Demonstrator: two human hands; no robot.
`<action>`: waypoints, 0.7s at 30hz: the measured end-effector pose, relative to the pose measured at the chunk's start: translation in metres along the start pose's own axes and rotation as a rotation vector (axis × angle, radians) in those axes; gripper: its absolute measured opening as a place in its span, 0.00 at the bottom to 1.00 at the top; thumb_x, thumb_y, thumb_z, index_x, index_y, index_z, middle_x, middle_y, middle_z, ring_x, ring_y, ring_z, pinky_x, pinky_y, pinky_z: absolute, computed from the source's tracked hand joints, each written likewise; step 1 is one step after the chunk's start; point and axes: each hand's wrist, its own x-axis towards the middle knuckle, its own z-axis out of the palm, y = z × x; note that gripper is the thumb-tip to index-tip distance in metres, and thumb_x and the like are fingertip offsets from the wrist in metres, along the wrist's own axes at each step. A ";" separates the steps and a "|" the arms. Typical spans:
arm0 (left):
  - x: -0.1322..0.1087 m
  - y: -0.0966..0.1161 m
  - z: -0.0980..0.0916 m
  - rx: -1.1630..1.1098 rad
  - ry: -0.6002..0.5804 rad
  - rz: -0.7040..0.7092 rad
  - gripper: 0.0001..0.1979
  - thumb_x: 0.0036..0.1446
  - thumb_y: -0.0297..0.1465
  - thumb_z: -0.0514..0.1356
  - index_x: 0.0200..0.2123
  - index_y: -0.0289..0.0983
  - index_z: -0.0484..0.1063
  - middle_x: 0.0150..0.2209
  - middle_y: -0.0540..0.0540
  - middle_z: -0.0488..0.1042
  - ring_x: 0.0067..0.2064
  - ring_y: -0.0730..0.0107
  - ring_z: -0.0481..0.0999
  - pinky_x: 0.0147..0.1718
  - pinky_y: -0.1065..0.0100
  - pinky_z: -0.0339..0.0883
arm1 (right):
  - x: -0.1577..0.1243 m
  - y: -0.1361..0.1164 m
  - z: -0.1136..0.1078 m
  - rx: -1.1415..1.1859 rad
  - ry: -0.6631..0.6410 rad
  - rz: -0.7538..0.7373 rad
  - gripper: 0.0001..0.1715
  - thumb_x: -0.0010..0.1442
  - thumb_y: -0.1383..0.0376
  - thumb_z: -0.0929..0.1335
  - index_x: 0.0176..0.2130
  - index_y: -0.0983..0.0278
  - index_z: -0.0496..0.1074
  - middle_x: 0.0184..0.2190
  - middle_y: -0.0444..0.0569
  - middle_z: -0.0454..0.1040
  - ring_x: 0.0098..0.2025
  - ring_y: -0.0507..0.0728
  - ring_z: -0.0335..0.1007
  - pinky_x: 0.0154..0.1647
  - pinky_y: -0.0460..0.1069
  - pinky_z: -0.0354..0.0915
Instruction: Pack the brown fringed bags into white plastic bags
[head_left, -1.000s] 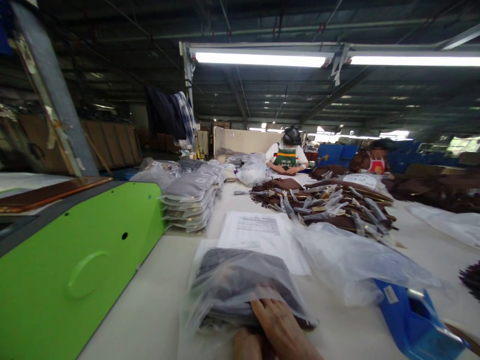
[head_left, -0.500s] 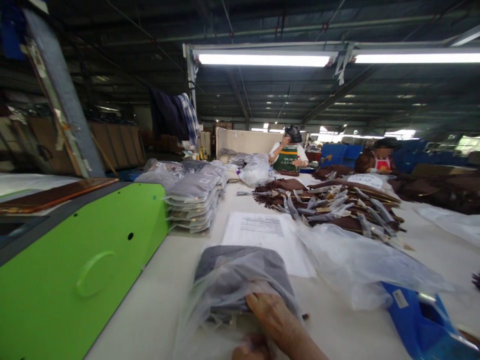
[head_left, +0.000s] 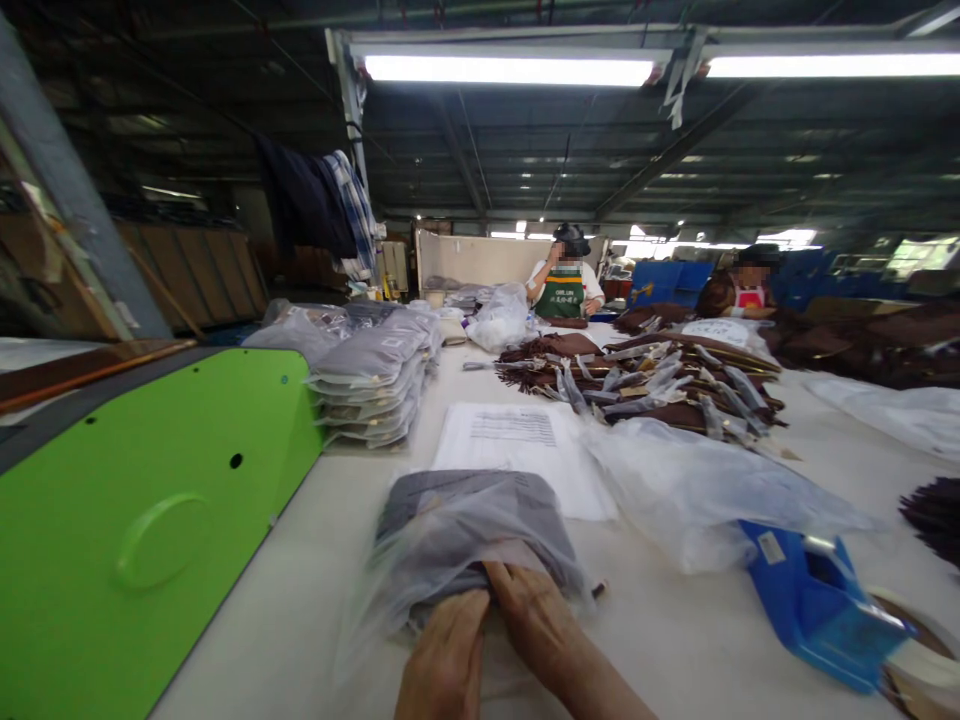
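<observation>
Under tube lights (head_left: pixel 510 70), left hand (head_left: pixel 448 648) and right hand (head_left: pixel 534 608) touch a bag (head_left: pixel 450 525) on the pale table (head_left: pixel 281 600), grip indiscernible.

We have advanced our bare left grip (head_left: pixel 446 645) to the near side of the translucent plastic bag (head_left: pixel 450 528) of folded dark-grey fabric (head_left: pixel 517 487), beside our right grip (head_left: pixel 534 607). The green-aproned co-worker (head_left: pixel 561 295) has raised one hand (head_left: pixel 555 254) to head height. We now see more of the cream, ring-shaped tape roll (head_left: pixel 924 645).

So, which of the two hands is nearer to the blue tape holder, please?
Right. The right hand is to the left of the blue tape holder, its fingers under the plastic bag's film. The left hand is farther left, at the bag's near edge.
</observation>
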 end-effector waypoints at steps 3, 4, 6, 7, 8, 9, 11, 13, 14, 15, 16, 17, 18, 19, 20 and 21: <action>0.019 -0.012 -0.009 0.444 0.136 0.473 0.22 0.57 0.23 0.46 0.55 0.35 0.63 0.46 0.42 0.74 0.49 0.67 0.70 0.46 0.68 0.66 | -0.019 -0.002 -0.007 0.021 0.109 -0.058 0.27 0.50 0.78 0.58 0.51 0.71 0.62 0.44 0.58 0.72 0.48 0.58 0.68 0.47 0.51 0.67; 0.022 -0.011 -0.009 0.511 0.135 0.533 0.23 0.58 0.23 0.45 0.55 0.34 0.62 0.47 0.42 0.74 0.50 0.66 0.69 0.46 0.68 0.65 | -0.028 0.000 -0.010 0.024 0.173 -0.094 0.26 0.51 0.77 0.59 0.51 0.70 0.62 0.46 0.57 0.72 0.50 0.58 0.66 0.49 0.52 0.66; 0.028 -0.005 -0.006 0.555 0.072 0.586 0.21 0.59 0.24 0.44 0.54 0.34 0.64 0.48 0.42 0.73 0.51 0.65 0.68 0.46 0.68 0.64 | -0.050 0.010 -0.016 0.019 0.316 -0.095 0.24 0.53 0.75 0.60 0.51 0.66 0.63 0.46 0.55 0.71 0.52 0.57 0.65 0.50 0.52 0.65; 0.030 -0.001 -0.002 0.551 0.046 0.583 0.21 0.60 0.24 0.43 0.53 0.34 0.66 0.49 0.42 0.72 0.52 0.65 0.67 0.47 0.67 0.64 | -0.061 0.018 -0.018 0.007 0.378 -0.036 0.23 0.54 0.74 0.60 0.50 0.64 0.64 0.46 0.54 0.72 0.51 0.57 0.66 0.50 0.52 0.66; 0.032 0.003 0.004 0.533 0.038 0.579 0.20 0.60 0.24 0.43 0.52 0.34 0.66 0.49 0.42 0.72 0.52 0.65 0.66 0.47 0.67 0.63 | -0.071 0.027 -0.019 -0.006 0.423 0.065 0.22 0.55 0.74 0.60 0.49 0.62 0.64 0.45 0.53 0.72 0.49 0.56 0.67 0.48 0.53 0.66; 0.035 0.007 0.010 0.511 0.019 0.576 0.20 0.61 0.24 0.43 0.51 0.34 0.67 0.49 0.42 0.72 0.53 0.65 0.66 0.47 0.67 0.63 | -0.079 0.037 -0.020 -0.009 0.449 0.188 0.20 0.56 0.73 0.60 0.48 0.62 0.65 0.43 0.52 0.73 0.48 0.56 0.68 0.47 0.53 0.67; 0.041 0.013 0.024 0.465 -0.021 0.586 0.19 0.61 0.25 0.44 0.50 0.33 0.67 0.47 0.42 0.73 0.52 0.64 0.67 0.48 0.66 0.63 | -0.088 0.054 -0.019 0.019 0.453 0.406 0.17 0.57 0.69 0.60 0.46 0.63 0.66 0.42 0.53 0.74 0.45 0.58 0.70 0.45 0.55 0.69; 0.047 0.018 0.037 0.447 -0.087 0.566 0.18 0.61 0.24 0.44 0.51 0.33 0.66 0.47 0.41 0.73 0.51 0.64 0.68 0.48 0.65 0.64 | -0.087 0.063 -0.016 0.065 0.425 0.501 0.16 0.56 0.66 0.61 0.46 0.64 0.67 0.42 0.54 0.74 0.45 0.58 0.70 0.44 0.55 0.69; 0.049 0.020 0.043 0.449 -0.120 0.540 0.19 0.60 0.23 0.44 0.51 0.33 0.66 0.47 0.41 0.73 0.50 0.64 0.70 0.48 0.65 0.64 | -0.085 0.063 -0.015 0.086 0.402 0.507 0.18 0.55 0.65 0.63 0.46 0.64 0.67 0.43 0.54 0.73 0.46 0.58 0.70 0.45 0.55 0.69; 0.051 0.021 0.047 0.457 -0.148 0.507 0.19 0.60 0.23 0.44 0.51 0.32 0.66 0.47 0.41 0.73 0.48 0.64 0.71 0.47 0.65 0.65 | -0.081 0.062 -0.012 0.107 0.381 0.503 0.20 0.53 0.65 0.64 0.47 0.64 0.66 0.44 0.54 0.73 0.47 0.58 0.69 0.47 0.55 0.68; 0.052 0.023 0.051 0.465 -0.168 0.477 0.19 0.59 0.22 0.45 0.51 0.32 0.66 0.47 0.41 0.73 0.47 0.64 0.72 0.47 0.65 0.65 | -0.077 0.059 -0.010 0.137 0.362 0.503 0.22 0.51 0.65 0.66 0.48 0.63 0.66 0.46 0.53 0.72 0.49 0.58 0.68 0.49 0.55 0.66; 0.053 0.024 0.053 0.473 -0.181 0.450 0.19 0.58 0.21 0.45 0.50 0.32 0.66 0.46 0.41 0.74 0.47 0.64 0.72 0.46 0.64 0.66 | -0.072 0.056 -0.009 0.180 0.343 0.516 0.23 0.50 0.65 0.66 0.48 0.62 0.66 0.47 0.53 0.71 0.50 0.59 0.67 0.50 0.55 0.65; 0.053 0.024 0.054 0.478 -0.186 0.431 0.19 0.58 0.20 0.46 0.50 0.33 0.66 0.45 0.41 0.74 0.46 0.63 0.73 0.45 0.63 0.66 | -0.069 0.054 -0.007 0.227 0.327 0.538 0.23 0.50 0.65 0.66 0.47 0.62 0.66 0.47 0.53 0.71 0.50 0.59 0.67 0.51 0.55 0.64; 0.053 0.024 0.055 0.482 -0.193 0.420 0.19 0.57 0.20 0.46 0.50 0.33 0.66 0.45 0.41 0.75 0.46 0.63 0.73 0.45 0.63 0.66 | -0.066 0.052 -0.006 0.271 0.317 0.565 0.21 0.50 0.64 0.66 0.46 0.62 0.67 0.45 0.53 0.72 0.48 0.58 0.68 0.49 0.54 0.65; 0.053 0.024 0.055 0.490 -0.203 0.417 0.19 0.57 0.20 0.47 0.50 0.33 0.66 0.45 0.41 0.74 0.46 0.63 0.73 0.46 0.62 0.66 | -0.063 0.053 -0.006 0.304 0.314 0.594 0.17 0.52 0.64 0.64 0.43 0.63 0.68 0.42 0.52 0.73 0.45 0.58 0.69 0.47 0.53 0.66; 0.054 0.024 0.054 0.499 -0.214 0.423 0.19 0.57 0.20 0.47 0.50 0.33 0.66 0.45 0.41 0.74 0.46 0.62 0.72 0.45 0.62 0.66 | -0.062 0.055 -0.007 0.324 0.319 0.621 0.13 0.54 0.62 0.63 0.40 0.63 0.69 0.38 0.52 0.74 0.40 0.57 0.71 0.43 0.52 0.66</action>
